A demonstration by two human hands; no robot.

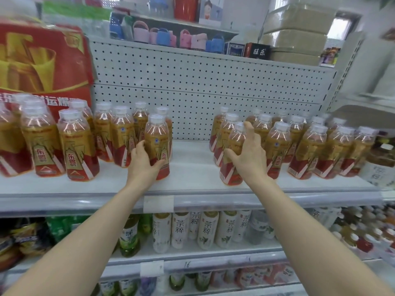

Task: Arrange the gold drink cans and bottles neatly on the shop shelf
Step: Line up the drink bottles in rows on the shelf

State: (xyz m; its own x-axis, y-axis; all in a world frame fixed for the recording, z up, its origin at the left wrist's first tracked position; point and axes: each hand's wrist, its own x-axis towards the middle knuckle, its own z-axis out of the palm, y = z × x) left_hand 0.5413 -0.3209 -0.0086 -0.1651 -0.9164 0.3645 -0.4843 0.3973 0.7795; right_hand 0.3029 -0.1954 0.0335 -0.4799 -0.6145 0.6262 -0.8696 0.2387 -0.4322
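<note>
My left hand (144, 162) wrapped round an upright gold-and-red labelled bottle (157, 137), white cap, amber drink, at the left group's front on the white shelf (192, 174), my right hand (249, 160) gripping a matching bottle (232, 174) fronting the right group, the groups well apart

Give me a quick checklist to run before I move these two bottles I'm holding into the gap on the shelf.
1. Grip of left hand on left bottle: ok, fingers wrap its lower body.
2. Grip of right hand on right bottle: ok.
3. Caps on both held bottles: ok.
4. Bare shelf between the two groups: ok, nothing stands there.
5. Alignment of left group: not ok, bottles are staggered.
6. Whether the held bottles are lifted or standing: cannot tell.
</note>
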